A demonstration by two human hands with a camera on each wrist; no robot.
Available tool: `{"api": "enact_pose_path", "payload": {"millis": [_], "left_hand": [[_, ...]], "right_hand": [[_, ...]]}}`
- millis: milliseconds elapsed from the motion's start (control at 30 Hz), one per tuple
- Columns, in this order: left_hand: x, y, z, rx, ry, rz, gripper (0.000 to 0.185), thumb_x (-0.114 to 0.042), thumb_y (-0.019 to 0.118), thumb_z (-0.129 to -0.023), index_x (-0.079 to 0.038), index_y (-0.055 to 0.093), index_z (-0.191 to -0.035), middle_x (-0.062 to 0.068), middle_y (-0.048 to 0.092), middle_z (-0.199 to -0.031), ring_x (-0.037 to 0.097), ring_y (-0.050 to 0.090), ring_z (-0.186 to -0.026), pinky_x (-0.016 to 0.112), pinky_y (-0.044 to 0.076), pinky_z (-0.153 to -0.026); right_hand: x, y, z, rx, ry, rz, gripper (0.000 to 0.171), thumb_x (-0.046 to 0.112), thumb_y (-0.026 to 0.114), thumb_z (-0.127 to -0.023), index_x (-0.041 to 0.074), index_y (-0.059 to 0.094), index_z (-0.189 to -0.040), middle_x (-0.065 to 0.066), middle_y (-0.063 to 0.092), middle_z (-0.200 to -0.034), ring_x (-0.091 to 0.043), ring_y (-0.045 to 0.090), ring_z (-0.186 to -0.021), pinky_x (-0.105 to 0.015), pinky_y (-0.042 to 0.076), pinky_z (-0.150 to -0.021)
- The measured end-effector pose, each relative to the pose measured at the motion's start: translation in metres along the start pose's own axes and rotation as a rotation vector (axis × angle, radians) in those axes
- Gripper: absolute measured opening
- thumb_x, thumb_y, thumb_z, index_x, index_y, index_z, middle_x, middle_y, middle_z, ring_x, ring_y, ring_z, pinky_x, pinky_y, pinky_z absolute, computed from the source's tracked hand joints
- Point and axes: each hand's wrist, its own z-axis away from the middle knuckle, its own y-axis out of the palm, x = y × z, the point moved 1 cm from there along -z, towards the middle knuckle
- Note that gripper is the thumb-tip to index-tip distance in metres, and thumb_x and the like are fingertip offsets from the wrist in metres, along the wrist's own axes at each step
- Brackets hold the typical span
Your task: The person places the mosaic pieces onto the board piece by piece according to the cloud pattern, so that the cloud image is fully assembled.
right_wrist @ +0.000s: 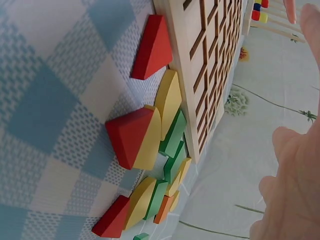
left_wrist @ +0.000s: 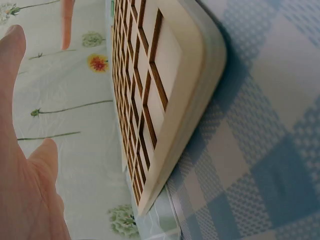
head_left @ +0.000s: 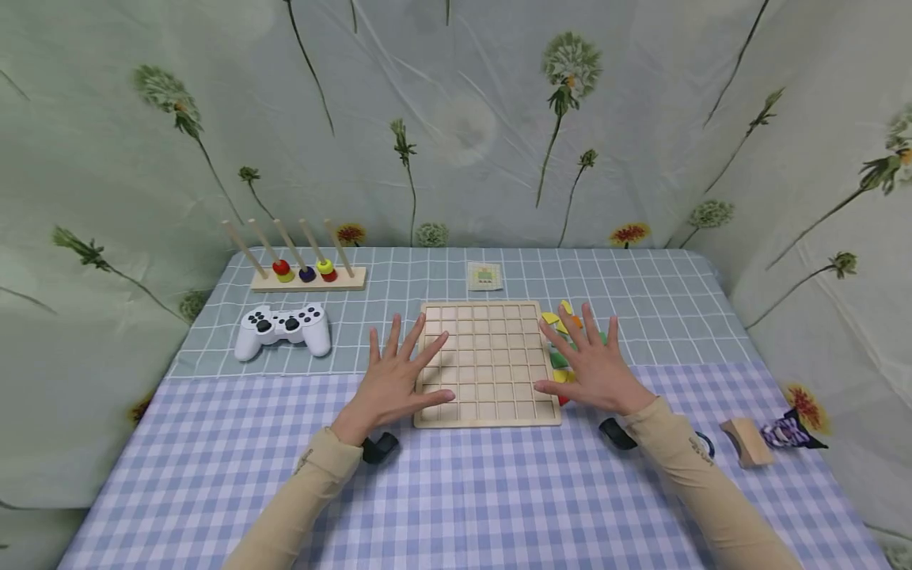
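A wooden grid board lies flat on the checked tablecloth, its square cells bare. My left hand is spread flat at the board's left edge, fingers straight and reaching over the nearest cells. My right hand is spread flat at the board's right edge, hovering over or resting on a pile of coloured wooden pieces. The right wrist view shows those red, yellow, green and orange pieces lying against the board's side. The left wrist view shows the board's corner and my open palm.
A white game controller lies at the left. Behind it stands a wooden peg rack with coloured beads. A small card lies behind the board. A wooden block and a dark patterned item sit at the right. Floral cloth walls surround the table.
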Motion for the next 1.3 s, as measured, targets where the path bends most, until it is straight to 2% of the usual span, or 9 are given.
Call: {"api": "enact_pose_path", "payload": {"millis": [267,533,633,733,867,967,1067,1200,1300], "left_hand": [[-0.003,-0.001,-0.003,0.001,0.008,-0.039,0.091,-0.082,0.038,-0.078,-0.034,0.018,-0.152,0.006,-0.001,-0.159,0.034,-0.020,-0.139,0.067,-0.008,-0.103],[-0.006,-0.001,-0.007,0.003,0.003,-0.047,0.095,-0.081,0.047,-0.076,-0.032,0.019,-0.153,0.008,0.001,-0.159,0.036,-0.020,-0.138,0.066,-0.009,-0.103],[-0.007,-0.002,-0.006,-0.011,-0.003,-0.040,0.097,-0.080,0.050,-0.074,-0.031,0.021,-0.152,0.010,0.004,-0.158,0.037,-0.015,-0.140,0.066,-0.007,-0.104],[-0.008,0.001,-0.004,-0.009,-0.010,-0.011,0.102,-0.080,0.053,-0.072,-0.026,0.022,-0.153,0.014,0.009,-0.157,0.040,-0.003,-0.141,0.066,-0.002,-0.105],[-0.010,0.011,0.005,0.048,-0.038,0.105,0.111,-0.079,0.057,-0.070,-0.016,0.019,-0.154,0.019,0.011,-0.156,0.041,0.007,-0.141,0.063,0.003,-0.107],[-0.012,0.019,0.014,0.101,-0.071,0.184,0.118,-0.079,0.060,-0.068,-0.010,0.016,-0.153,0.019,0.007,-0.156,0.038,0.005,-0.141,0.059,0.003,-0.109],[-0.013,0.027,0.021,0.106,-0.091,0.199,0.123,-0.079,0.060,-0.067,-0.005,0.014,-0.152,0.019,0.004,-0.156,0.035,0.003,-0.142,0.054,0.001,-0.111],[-0.014,0.035,0.025,0.041,-0.095,0.197,0.125,-0.077,0.063,-0.067,0.000,0.013,-0.151,0.020,0.004,-0.156,0.033,0.003,-0.142,0.051,0.000,-0.112],[-0.015,0.041,0.027,-0.005,-0.096,0.197,0.124,-0.076,0.064,-0.067,0.001,0.013,-0.151,0.020,0.006,-0.156,0.033,0.004,-0.142,0.051,0.000,-0.112]], "right_hand": [[0.002,0.000,-0.001,0.016,0.009,0.006,0.095,0.073,0.052,-0.080,0.020,0.021,-0.153,-0.017,0.008,-0.157,-0.044,-0.007,-0.139,-0.071,-0.007,-0.100],[0.002,-0.001,0.002,-0.020,0.003,0.010,0.095,0.073,0.052,-0.080,0.019,0.024,-0.153,-0.018,0.010,-0.156,-0.043,-0.005,-0.140,-0.071,-0.004,-0.100],[0.002,-0.002,0.002,-0.032,0.005,0.009,0.092,0.071,0.052,-0.081,0.017,0.028,-0.151,-0.018,0.012,-0.156,-0.043,-0.001,-0.140,-0.071,-0.001,-0.101],[-0.001,-0.003,0.000,-0.052,0.011,-0.009,0.087,0.066,0.053,-0.084,0.014,0.031,-0.150,-0.018,0.019,-0.154,-0.043,0.012,-0.139,-0.069,0.009,-0.103],[-0.006,-0.006,-0.004,-0.112,0.039,-0.049,0.077,0.055,0.062,-0.085,0.009,0.042,-0.144,-0.019,0.036,-0.146,-0.042,0.035,-0.130,-0.061,0.033,-0.097],[-0.012,-0.008,-0.009,-0.159,0.071,-0.072,0.065,0.044,0.067,-0.086,0.005,0.053,-0.135,-0.020,0.050,-0.134,-0.040,0.050,-0.117,-0.056,0.045,-0.085],[-0.021,-0.009,-0.017,-0.183,0.129,-0.112,0.050,0.036,0.068,-0.087,0.001,0.062,-0.122,-0.022,0.058,-0.122,-0.039,0.058,-0.104,-0.053,0.051,-0.074],[-0.035,-0.009,-0.031,-0.163,0.258,-0.158,0.043,0.031,0.067,-0.089,-0.002,0.066,-0.116,-0.023,0.062,-0.113,-0.038,0.060,-0.097,-0.051,0.052,-0.069],[-0.044,-0.009,-0.042,-0.110,0.348,-0.199,0.043,0.029,0.066,-0.090,-0.004,0.065,-0.117,-0.024,0.062,-0.114,-0.039,0.059,-0.100,-0.051,0.051,-0.074]]}}
